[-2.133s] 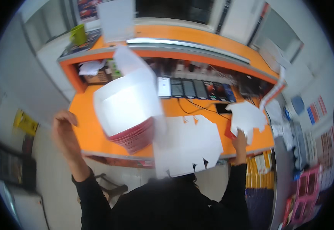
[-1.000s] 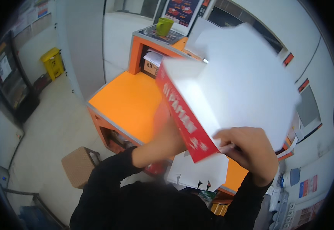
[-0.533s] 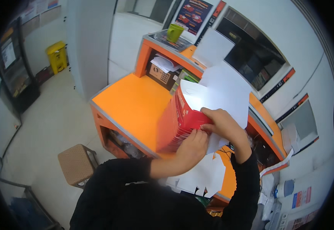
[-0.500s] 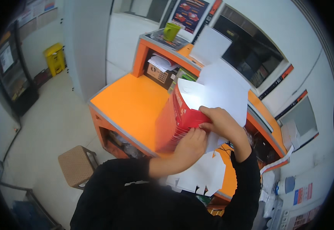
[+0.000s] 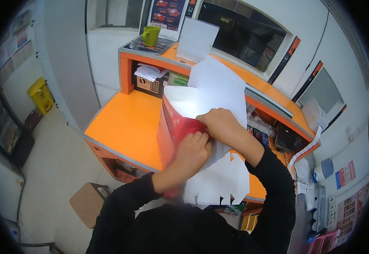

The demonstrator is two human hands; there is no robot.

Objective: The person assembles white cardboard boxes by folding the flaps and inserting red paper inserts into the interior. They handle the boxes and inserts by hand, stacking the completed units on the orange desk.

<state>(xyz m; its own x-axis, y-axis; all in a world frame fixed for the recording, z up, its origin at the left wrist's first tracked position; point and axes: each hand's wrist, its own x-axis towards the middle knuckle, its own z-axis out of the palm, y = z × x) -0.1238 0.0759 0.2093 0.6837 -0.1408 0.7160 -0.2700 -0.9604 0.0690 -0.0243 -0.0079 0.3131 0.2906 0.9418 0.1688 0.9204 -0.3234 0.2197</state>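
Observation:
A tall red cardboard box (image 5: 168, 127) with a white inside (image 5: 183, 101) stands at the orange counter, its top open. A large white cardboard flap (image 5: 223, 86) rises from its far right side. My right hand (image 5: 220, 122) pinches the box's upper near corner, thumb and fingers closed over the red edge. Just below it, my left hand (image 5: 193, 152) has its curled fingers pressed against the red side panel by the same corner. My fingers hide the corner's tabs. Beneath my arms lies a flat white cardboard sheet (image 5: 218, 182) with notched edges.
The orange counter (image 5: 123, 122) spreads to the left. On the raised shelf stand a green mug (image 5: 150, 36) and a white panel (image 5: 197, 39). A small safe (image 5: 148, 84) sits below. A brown stool (image 5: 89, 203) is on the floor to the left, a yellow bin (image 5: 41, 95) farther off.
My view has shifted, so the counter and box appear farther left. Both hands remain at the box's near corner, with the right hand's fingers bent more over the edge.

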